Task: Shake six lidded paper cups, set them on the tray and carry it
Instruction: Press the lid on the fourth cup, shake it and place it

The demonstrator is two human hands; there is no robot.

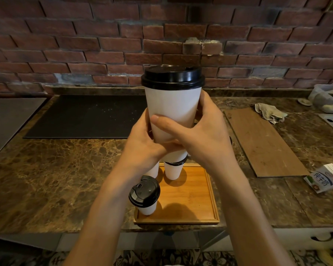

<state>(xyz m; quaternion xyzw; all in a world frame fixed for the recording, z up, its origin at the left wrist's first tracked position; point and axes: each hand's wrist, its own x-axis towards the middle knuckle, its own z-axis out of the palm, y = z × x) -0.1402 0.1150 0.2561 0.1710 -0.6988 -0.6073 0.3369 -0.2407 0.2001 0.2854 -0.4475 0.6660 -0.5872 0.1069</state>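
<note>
A tall white paper cup (172, 104) with a black lid is held upright in the air above the counter. My left hand (142, 139) grips its lower part from the left, and my right hand (202, 133) wraps it from the right, thumb across the front. Below, a wooden tray (192, 198) lies on the marble counter. A lidded cup (145, 196) stands at the tray's front left corner. Two more white cups (173, 169) stand at the tray's back, their tops hidden behind my hands.
A black mat (85, 116) lies at the back left of the counter. A wooden board (261, 143) lies to the right, with a crumpled cloth (269, 112) behind it and a milk carton (323, 178) near the right edge. The brick wall rises behind.
</note>
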